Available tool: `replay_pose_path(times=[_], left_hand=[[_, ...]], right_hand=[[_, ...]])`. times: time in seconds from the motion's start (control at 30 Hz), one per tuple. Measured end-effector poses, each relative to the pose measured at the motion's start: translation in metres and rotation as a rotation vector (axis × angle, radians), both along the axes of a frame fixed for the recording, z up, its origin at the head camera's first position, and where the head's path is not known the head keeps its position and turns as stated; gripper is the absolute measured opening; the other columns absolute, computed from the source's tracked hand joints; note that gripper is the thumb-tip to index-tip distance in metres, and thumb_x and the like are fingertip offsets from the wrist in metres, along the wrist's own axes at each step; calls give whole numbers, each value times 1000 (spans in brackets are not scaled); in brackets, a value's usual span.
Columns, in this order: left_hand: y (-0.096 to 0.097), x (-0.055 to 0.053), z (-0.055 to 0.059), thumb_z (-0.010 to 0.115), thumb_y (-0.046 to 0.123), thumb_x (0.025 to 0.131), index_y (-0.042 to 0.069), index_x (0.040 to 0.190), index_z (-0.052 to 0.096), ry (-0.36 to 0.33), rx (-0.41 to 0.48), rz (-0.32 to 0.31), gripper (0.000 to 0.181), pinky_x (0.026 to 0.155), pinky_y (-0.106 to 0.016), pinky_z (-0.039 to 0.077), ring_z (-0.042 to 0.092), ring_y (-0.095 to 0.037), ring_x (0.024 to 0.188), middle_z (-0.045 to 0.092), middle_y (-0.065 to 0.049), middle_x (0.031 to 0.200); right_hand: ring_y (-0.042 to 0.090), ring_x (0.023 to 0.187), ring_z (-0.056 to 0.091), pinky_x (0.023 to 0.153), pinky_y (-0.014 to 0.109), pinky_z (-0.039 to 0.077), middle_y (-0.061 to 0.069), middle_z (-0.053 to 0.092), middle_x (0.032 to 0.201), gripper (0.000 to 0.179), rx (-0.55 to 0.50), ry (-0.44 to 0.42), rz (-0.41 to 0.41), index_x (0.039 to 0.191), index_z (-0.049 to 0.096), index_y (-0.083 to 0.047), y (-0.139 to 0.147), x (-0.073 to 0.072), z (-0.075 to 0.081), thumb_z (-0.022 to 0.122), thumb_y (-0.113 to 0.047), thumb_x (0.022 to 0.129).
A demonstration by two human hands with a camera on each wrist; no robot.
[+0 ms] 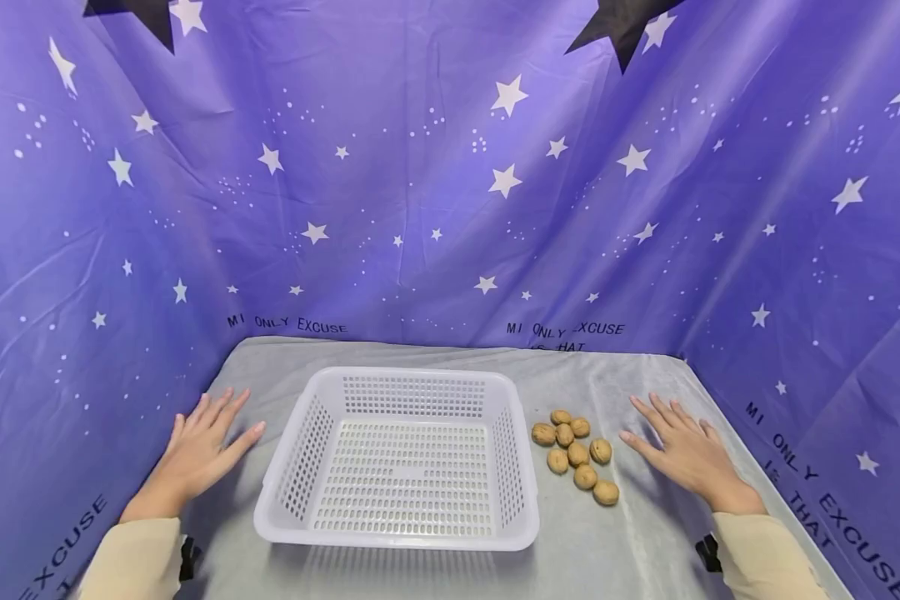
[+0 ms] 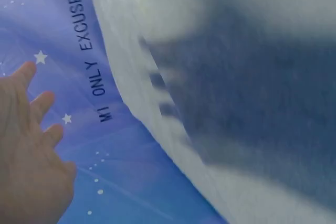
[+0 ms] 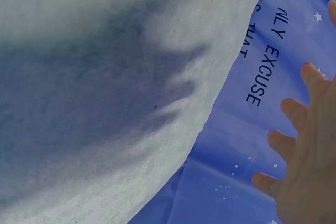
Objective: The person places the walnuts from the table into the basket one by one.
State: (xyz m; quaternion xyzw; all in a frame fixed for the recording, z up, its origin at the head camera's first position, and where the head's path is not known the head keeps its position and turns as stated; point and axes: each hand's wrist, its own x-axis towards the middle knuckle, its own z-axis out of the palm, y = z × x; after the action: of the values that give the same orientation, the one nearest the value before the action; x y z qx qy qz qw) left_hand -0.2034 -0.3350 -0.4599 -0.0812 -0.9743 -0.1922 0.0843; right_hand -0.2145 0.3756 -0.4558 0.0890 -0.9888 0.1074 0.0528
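— What do you count on the left?

— One left hand (image 1: 197, 452), spread wide with straight fingers, raised near the left edge of one table covered in soft grey cloth (image 1: 607, 550). One loose cream fabric sleeve (image 1: 131, 560) covers the forearm, and one small black piece (image 1: 188, 558) shows beside its cuff.

— And on the right?

— The same count: one right hand (image 1: 690, 457), also spread wide, its fingers straight, its thumb pointing towards the nuts. It too has one cream sleeve and one black piece at the cuff.

— How many nuts?

— Nine round, wrinkled, light-brown walnuts (image 1: 577, 453), in a loose cluster on the cloth. Several lie touching or nearly so. They sit between that hand and one white rectangular plastic basket with slotted walls (image 1: 397, 542), just beside the basket's right side. The hand is near them but apart.

— Only one basket?

— One, standing upright between the two hands, left of the table's middle. The left thumb is its nearest neighbour on that side, well short of the rim.

— Anything in the wrist views?

— Each shows one hand above a broad shadow on the cloth; the right one also catches part of one walnut at its top edge.

— And behind?

— One purple-blue fabric backdrop with white stars (image 1: 420, 192); two big dark stars reach in at the top.
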Motion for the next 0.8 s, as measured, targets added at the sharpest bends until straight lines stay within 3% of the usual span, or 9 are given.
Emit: replay_pose_path(times=[0.17,0.3,0.5,0.63,0.8], left_hand=[[8,-4,0,47,51,103,10,160,23,-107,197,-58,75,106,-79,0,4,-53,146,19,-28,161],[17,-7,2,49,48,104,7,158,30,-210,353,-96,71,103,-80,17,19,-53,143,28,-26,158],[31,-6,6,59,33,102,1,149,43,-322,575,-189,59,103,-57,43,52,-39,128,55,-21,140],[35,-6,5,63,29,100,0,149,43,-382,662,-194,60,98,-40,47,60,-26,117,62,-18,131],[34,-4,-2,59,22,103,-1,152,37,-426,783,-235,59,93,-31,51,62,-19,111,58,-22,132]], right_hand=[[55,141,20,104,80,7,23,22,161,79,-2,5,7,161,22,-23,-5,-2,1,45,-65,98],[54,142,22,105,79,10,23,24,160,79,10,15,15,161,25,-21,-9,-3,1,45,-65,98],[52,142,24,106,77,12,23,28,159,79,-7,28,33,159,30,-19,-15,-6,0,48,-65,97],[50,141,27,106,76,14,22,31,158,77,-17,31,55,158,33,-18,-21,-9,0,50,-63,97],[48,141,30,108,75,15,21,34,157,77,-23,36,86,157,37,-17,-29,-13,-3,51,-64,97]])
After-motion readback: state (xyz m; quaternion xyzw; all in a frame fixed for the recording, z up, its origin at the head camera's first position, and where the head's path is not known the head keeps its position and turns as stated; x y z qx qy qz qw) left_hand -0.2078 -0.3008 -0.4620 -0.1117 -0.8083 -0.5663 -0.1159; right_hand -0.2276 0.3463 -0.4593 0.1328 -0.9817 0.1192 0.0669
